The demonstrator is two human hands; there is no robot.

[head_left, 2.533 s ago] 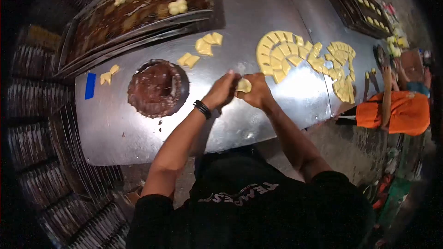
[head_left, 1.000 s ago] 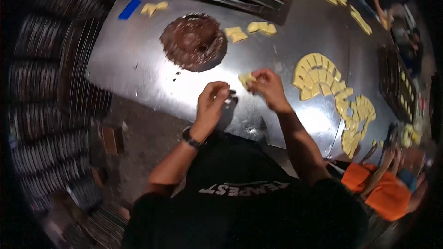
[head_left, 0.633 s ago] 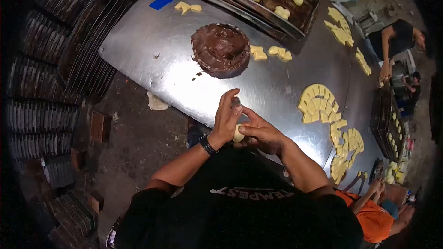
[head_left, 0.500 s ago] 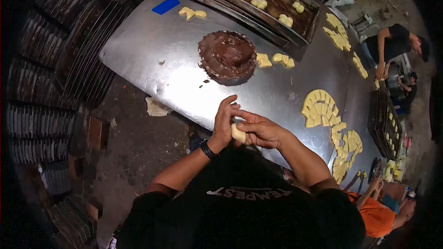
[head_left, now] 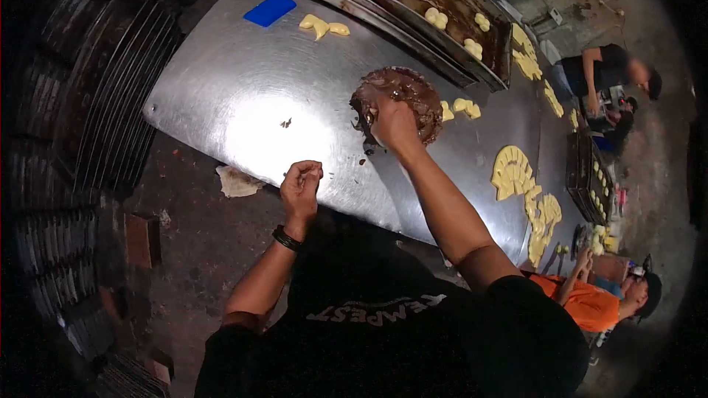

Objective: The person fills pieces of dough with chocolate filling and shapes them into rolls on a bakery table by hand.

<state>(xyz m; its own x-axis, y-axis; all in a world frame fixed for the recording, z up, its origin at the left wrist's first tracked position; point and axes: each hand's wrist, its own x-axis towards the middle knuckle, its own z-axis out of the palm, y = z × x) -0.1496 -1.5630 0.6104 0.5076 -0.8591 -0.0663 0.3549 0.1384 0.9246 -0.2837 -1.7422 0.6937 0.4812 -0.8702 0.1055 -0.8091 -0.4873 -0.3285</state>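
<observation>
A mound of dark brown chocolate paste [head_left: 417, 96] sits on the metal table. My right hand [head_left: 395, 124] reaches into its near left side, fingers curled and pressed into the paste, the tips hidden. Above the table's near edge, my left hand [head_left: 301, 188] is raised with its fingers curled inward. What lies in its palm, if anything, cannot be made out. Small pieces of yellow dough [head_left: 466, 107] lie just right of the paste. Another dough group [head_left: 323, 27] rests at the far left, near a blue scraper [head_left: 270, 9].
Baking trays with dough balls [head_left: 436, 18] stand along the far side. Rows of cut dough [head_left: 512, 172] lie to the right. Tray racks [head_left: 110, 96] are at left. A co-worker in orange [head_left: 582, 302] and others work at right; another tray stack [head_left: 582, 169] stands there.
My hands have separated. The right hand moved from the dough piece up into the chocolate paste; the left moved leftward. The dough piece between them is no longer visible.
</observation>
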